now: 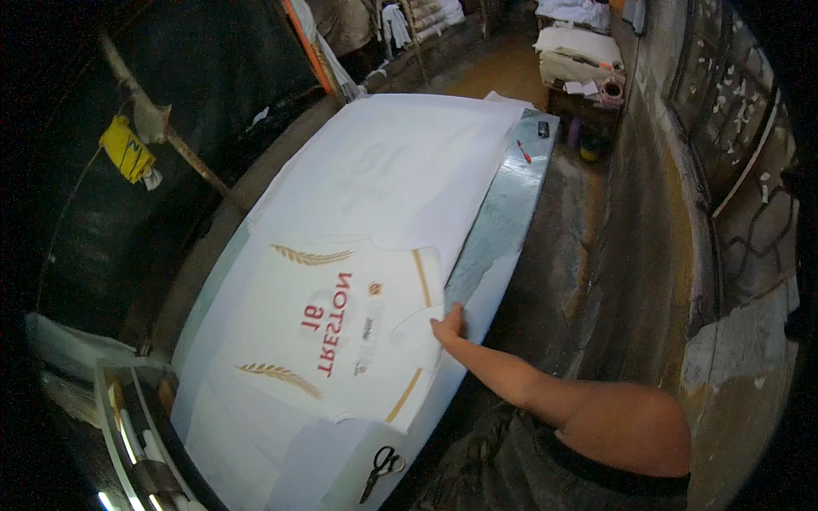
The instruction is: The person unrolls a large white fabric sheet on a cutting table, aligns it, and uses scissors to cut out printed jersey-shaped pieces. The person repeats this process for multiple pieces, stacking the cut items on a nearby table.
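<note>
A white jersey piece (388, 294) lies flat near the middle of the long table. It has red mirrored lettering, gold wheat-ear motifs and gold stripes along its edges. My right hand (448, 327) reaches in from the lower right and touches its right edge by the curved neckline. Thumb and fingers are apart; how they meet the edge is partly hidden. Below the piece is a large white sheet (388, 170), with faint marks showing through its far part. Black-handled scissors (381, 473) lie at the near end. My left hand is out of view.
The bluish tabletop (504, 192) shows along the right side, with a red pen (524, 152) and a small black device (544, 129). Stacked cloth (579, 53) stands at the far right. A pole (198, 157) and yellow cloth (128, 149) hang at left.
</note>
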`<control>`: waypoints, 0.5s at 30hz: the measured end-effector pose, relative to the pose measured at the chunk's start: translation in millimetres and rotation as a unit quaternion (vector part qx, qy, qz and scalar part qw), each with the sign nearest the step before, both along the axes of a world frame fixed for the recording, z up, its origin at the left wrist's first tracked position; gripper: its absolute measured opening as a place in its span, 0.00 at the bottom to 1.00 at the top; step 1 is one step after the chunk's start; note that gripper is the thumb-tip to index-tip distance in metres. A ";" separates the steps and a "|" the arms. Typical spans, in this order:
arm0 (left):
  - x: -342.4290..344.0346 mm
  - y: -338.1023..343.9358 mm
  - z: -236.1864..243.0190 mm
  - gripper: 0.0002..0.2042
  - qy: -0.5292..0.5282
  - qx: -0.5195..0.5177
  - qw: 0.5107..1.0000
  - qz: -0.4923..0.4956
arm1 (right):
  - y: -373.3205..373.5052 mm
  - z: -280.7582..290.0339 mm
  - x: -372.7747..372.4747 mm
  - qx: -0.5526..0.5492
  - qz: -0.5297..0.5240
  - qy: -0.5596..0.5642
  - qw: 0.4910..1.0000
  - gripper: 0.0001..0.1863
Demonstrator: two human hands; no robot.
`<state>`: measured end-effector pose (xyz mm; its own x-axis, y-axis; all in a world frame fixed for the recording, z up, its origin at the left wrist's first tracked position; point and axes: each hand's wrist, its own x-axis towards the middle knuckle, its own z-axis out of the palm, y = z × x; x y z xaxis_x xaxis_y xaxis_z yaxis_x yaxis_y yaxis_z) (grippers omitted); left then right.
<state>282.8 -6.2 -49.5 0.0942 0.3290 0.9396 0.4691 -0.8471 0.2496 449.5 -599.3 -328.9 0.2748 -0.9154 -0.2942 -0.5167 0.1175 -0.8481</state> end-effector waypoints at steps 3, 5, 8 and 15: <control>-25.8 -71.1 11.4 0.34 -0.024 0.027 0.999 0.001 | -33.8 -3.6 -3.7 0.102 0.075 0.019 0.992 0.14; -32.4 -111.9 18.9 0.32 -0.032 0.026 0.999 0.011 | -49.6 1.2 -4.3 0.153 0.123 -0.022 0.980 0.13; -17.3 -172.2 34.5 0.30 -0.043 0.030 0.998 0.035 | -64.9 18.2 0.4 0.114 0.064 0.002 0.991 0.25; 72.0 -327.8 61.7 0.26 -0.113 0.103 0.988 -0.009 | -92.8 43.3 11.3 0.159 0.182 0.104 0.965 0.27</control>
